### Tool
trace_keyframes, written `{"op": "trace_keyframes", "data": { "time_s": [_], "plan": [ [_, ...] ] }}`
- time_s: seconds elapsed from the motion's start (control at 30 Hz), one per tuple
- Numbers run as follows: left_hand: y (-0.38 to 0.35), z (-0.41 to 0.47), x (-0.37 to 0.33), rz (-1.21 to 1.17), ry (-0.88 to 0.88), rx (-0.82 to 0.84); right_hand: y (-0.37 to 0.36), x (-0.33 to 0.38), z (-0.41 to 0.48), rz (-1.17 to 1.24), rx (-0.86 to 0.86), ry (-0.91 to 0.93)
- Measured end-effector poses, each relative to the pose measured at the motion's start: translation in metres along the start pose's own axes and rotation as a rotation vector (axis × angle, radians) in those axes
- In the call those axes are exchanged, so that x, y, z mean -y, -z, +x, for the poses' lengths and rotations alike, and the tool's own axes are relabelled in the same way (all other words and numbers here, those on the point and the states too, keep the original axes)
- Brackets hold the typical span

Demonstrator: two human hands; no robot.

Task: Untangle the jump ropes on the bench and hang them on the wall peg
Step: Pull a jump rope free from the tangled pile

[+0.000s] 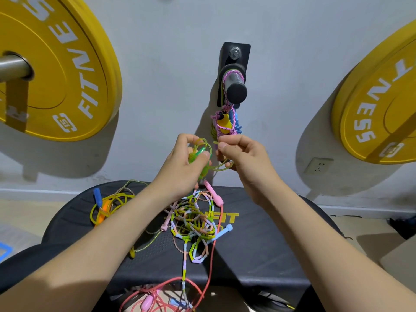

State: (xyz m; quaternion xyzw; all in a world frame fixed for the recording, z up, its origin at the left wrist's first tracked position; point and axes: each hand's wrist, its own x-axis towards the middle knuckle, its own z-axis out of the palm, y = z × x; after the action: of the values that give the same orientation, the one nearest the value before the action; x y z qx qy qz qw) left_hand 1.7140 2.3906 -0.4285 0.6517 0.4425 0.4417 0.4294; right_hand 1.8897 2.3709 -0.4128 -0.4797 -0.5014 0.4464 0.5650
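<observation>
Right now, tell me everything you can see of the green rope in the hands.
The green rope is thin, translucent, plastic-looking cord with glossy green handles. It is held up before the wall, below the peg. The left hand grips a handle, with cord coiled in small loops above its fingers; the right hand pinches the cord beside them. A slack strand sags between the hands.

Black bench (258, 251) carries tangled jump ropes (193, 224).
</observation>
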Motion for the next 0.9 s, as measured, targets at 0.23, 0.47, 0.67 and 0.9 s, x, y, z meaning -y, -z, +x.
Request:
{"op": "trace_keyframes", "data": {
  "time_s": [0.23,0.47,0.67,0.9],
  "plan": [
    [0.0037,-0.0027,-0.0004,0.156,-0.085,-0.009,0.0062,0.0046,-0.0024,-0.083,0.081,0.108],
    [0.0061,-0.0043,-0.0019,0.281,-0.199,-0.038,0.0082,0.0047,-0.0052,-0.287,0.083,0.184],
    [0.0041,-0.0076,-0.001,0.347,-0.269,0.012,0.0033,0.0,-0.0061,-0.363,-0.024,0.178],
    [0.0049,-0.0095,-0.0008,0.419,-0.288,0.057,0.0025,0.0015,-0.0071,-0.267,-0.017,0.059]
  ]
}}
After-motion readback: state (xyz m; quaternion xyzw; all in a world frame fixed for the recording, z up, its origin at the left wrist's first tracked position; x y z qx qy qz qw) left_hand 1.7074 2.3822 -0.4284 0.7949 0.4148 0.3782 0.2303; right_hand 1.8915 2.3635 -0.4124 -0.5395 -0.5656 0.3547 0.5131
